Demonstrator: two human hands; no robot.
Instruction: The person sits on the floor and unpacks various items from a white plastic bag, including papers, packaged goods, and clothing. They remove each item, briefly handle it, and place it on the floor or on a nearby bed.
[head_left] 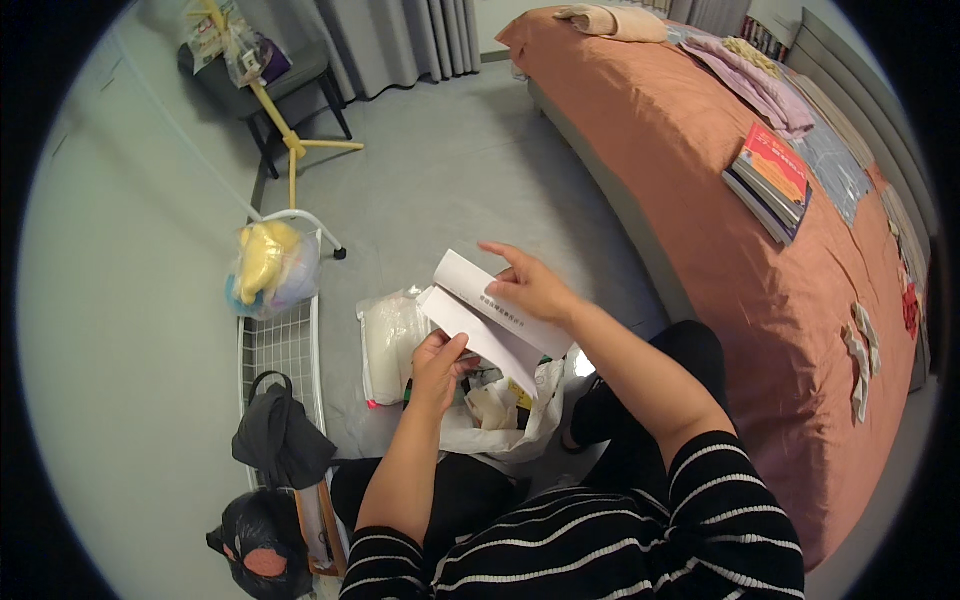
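A folded white paper [480,335] with a line of print on its upper flap is held up in front of me, its two flaps spread apart. My left hand [437,372] pinches the lower flap near its left edge, thumb on top. My right hand [535,292] grips the upper flap with the thumb on its face, while the index finger stretches out past it. Under the paper, a white plastic bag [540,425] stands open on the floor with small items inside, partly hidden. Left of the bag lies a clear packet [388,345] with something white in it.
To the right is a bed [650,120] with an orange cover, bearing stacked books [770,180] and clothes. On the left are a white wire rack [280,345], a bagged yellow plush toy [268,255] and a black bag [265,545]. A dark chair [300,75] stands behind a yellow stand [293,143].
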